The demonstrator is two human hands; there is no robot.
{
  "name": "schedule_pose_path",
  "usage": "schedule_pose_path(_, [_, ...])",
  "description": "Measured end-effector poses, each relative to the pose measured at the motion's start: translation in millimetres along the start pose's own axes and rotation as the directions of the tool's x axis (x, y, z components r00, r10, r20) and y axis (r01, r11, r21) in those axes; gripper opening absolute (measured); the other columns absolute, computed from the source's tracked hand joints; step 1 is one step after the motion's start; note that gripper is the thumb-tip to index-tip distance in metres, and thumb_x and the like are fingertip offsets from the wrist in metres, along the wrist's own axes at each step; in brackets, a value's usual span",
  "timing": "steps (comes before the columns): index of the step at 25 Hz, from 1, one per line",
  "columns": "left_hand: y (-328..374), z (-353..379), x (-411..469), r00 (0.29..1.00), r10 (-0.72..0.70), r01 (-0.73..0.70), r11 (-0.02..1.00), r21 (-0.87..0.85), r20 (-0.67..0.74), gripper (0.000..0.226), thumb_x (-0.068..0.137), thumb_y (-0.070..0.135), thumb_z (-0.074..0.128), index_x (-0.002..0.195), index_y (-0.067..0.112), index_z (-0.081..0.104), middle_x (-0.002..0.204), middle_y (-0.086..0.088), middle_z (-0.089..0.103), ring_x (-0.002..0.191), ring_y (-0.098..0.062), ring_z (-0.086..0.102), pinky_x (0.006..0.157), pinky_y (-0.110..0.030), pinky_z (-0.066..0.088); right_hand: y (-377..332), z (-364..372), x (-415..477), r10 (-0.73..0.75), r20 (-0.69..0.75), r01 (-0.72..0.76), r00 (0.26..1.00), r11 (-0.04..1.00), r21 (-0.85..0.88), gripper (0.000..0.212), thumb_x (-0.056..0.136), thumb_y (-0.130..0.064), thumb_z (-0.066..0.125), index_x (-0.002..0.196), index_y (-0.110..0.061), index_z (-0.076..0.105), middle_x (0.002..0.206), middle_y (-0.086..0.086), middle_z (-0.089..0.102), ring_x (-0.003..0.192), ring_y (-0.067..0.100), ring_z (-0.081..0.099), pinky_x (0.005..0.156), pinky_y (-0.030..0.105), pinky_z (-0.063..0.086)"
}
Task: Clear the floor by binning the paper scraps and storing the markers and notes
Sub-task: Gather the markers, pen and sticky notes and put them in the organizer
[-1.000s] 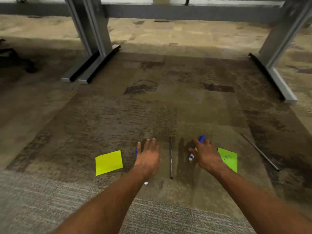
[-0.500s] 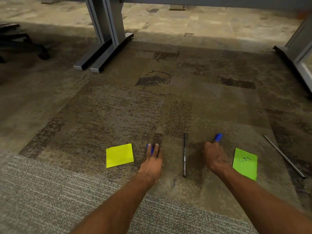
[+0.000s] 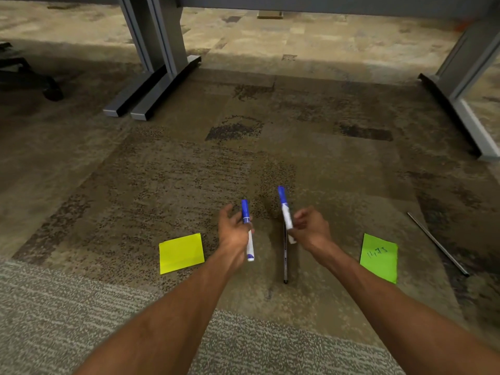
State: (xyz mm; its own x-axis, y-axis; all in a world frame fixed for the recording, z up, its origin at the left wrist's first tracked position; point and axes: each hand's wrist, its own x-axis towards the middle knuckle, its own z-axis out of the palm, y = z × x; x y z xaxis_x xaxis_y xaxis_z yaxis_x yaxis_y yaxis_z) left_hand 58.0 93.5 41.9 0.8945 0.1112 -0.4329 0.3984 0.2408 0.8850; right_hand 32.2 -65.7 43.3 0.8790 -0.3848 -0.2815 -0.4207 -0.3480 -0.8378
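My left hand (image 3: 234, 230) grips a white marker with a blue cap (image 3: 246, 215), lifted off the carpet with the cap pointing away. In my right hand (image 3: 311, 227) is a second blue-capped white marker (image 3: 284, 207), also raised. Between the hands a thin dark pen (image 3: 285, 262) lies on the floor, pointing away from me. A yellow sticky note (image 3: 181, 253) lies flat left of my left hand. A green sticky note (image 3: 379, 257) with handwriting lies right of my right hand.
A thin dark stick or pen (image 3: 438, 243) lies diagonally at the right. Grey desk legs stand on the carpet at the back left (image 3: 151, 93) and back right (image 3: 465, 115). A black chair base (image 3: 32, 77) sits at the far left.
Both hands closed on the blue-capped markers that lay on the carpet and lifted them. The camera has moved closer and slightly left.
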Motion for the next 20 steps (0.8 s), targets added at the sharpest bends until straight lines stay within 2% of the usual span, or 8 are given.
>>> schedule_pose_path(3, [6, 12, -4, 0.997, -0.036, 0.042, 0.994, -0.100, 0.062, 0.059, 0.085, -0.021, 0.050, 0.135, 0.006, 0.037, 0.136, -0.013, 0.052, 0.106, -0.026, 0.060, 0.083, -0.046, 0.054, -10, 6, -9, -0.063, 0.151, 0.032, 0.986, 0.979, 0.204, 0.043, 0.071, 0.015, 0.069, 0.109, -0.002, 0.058, 0.080, 0.005, 0.061, 0.070, 0.015, 0.059, 0.057, 0.029, 0.054])
schedule_pose_path(6, [6, 22, -8, 0.993, -0.047, 0.054, 0.996, -0.073, 0.106, 0.051, 0.085, -0.018, 0.054, 0.133, -0.004, 0.041, 0.132, -0.021, 0.056, 0.111, -0.034, 0.061, 0.097, -0.051, 0.050, -8, 5, -13, -0.129, 0.279, 0.066, 0.952, 0.972, 0.225, 0.041, 0.071, 0.011, 0.072, 0.106, -0.008, 0.062, 0.083, 0.005, 0.066, 0.071, 0.014, 0.064, 0.057, 0.027, 0.057])
schedule_pose_path(7, [5, 25, -9, 0.993, -0.051, 0.058, 0.997, -0.060, 0.108, 0.048, 0.085, -0.016, 0.055, 0.131, -0.006, 0.043, 0.127, -0.022, 0.058, 0.108, -0.034, 0.061, 0.096, -0.050, 0.050, -7, 5, -13, -0.143, 0.303, 0.075, 0.942, 0.971, 0.226, 0.040, 0.071, 0.010, 0.072, 0.104, -0.011, 0.063, 0.082, 0.005, 0.067, 0.071, 0.015, 0.064, 0.057, 0.027, 0.056])
schedule_pose_path(10, [3, 36, -12, 0.992, -0.064, 0.071, 0.996, -0.062, 0.110, 0.041, 0.086, -0.013, 0.056, 0.127, -0.010, 0.048, 0.111, -0.023, 0.061, 0.096, -0.032, 0.060, 0.085, -0.048, 0.052, -3, -1, -12, -0.159, 0.317, 0.081, 0.935, 0.966, 0.243, 0.037, 0.070, 0.009, 0.073, 0.095, -0.017, 0.065, 0.078, 0.003, 0.066, 0.066, 0.012, 0.064, 0.055, 0.025, 0.057])
schedule_pose_path(13, [0, 48, -11, 0.988, -0.094, 0.100, 0.994, -0.041, 0.123, 0.045, 0.085, -0.013, 0.057, 0.128, -0.007, 0.047, 0.118, -0.028, 0.061, 0.097, -0.035, 0.062, 0.088, -0.054, 0.053, 4, -13, -12, -0.166, 0.316, 0.084, 0.934, 0.962, 0.259, 0.036, 0.071, 0.006, 0.075, 0.089, -0.023, 0.066, 0.077, 0.001, 0.067, 0.068, 0.013, 0.063, 0.060, 0.029, 0.059])
schedule_pose_path(15, [-3, 56, -12, 0.983, -0.103, 0.105, 0.994, -0.009, 0.151, 0.049, 0.084, -0.014, 0.059, 0.130, -0.004, 0.045, 0.121, -0.030, 0.060, 0.096, -0.036, 0.064, 0.091, -0.057, 0.051, 10, -24, -11, -0.156, 0.330, 0.075, 0.931, 0.967, 0.245, 0.031, 0.074, 0.001, 0.074, 0.093, -0.022, 0.068, 0.081, 0.005, 0.068, 0.072, 0.015, 0.063, 0.065, 0.033, 0.057])
schedule_pose_path(17, [-10, 69, -13, 0.974, -0.110, 0.109, 0.994, 0.014, 0.196, 0.051, 0.082, -0.016, 0.059, 0.130, -0.004, 0.044, 0.122, -0.031, 0.060, 0.081, -0.029, 0.070, 0.082, -0.052, 0.056, 23, -46, -6, -0.137, 0.291, 0.091, 0.947, 0.982, 0.167, 0.022, 0.079, -0.006, 0.073, 0.100, -0.014, 0.069, 0.081, 0.007, 0.068, 0.073, 0.015, 0.061, 0.066, 0.033, 0.055])
schedule_pose_path(20, [-23, 91, -16, 0.965, -0.124, 0.119, 0.992, 0.033, 0.230, 0.051, 0.082, -0.018, 0.058, 0.130, -0.006, 0.044, 0.121, -0.032, 0.059, 0.051, -0.008, 0.069, 0.055, -0.034, 0.060, 50, -102, 11, -0.113, 0.111, 0.124, 0.987, 0.988, -0.096, 0.017, 0.083, -0.011, 0.071, 0.098, -0.003, 0.069, 0.078, 0.008, 0.065, 0.072, 0.016, 0.056, 0.067, 0.030, 0.046])
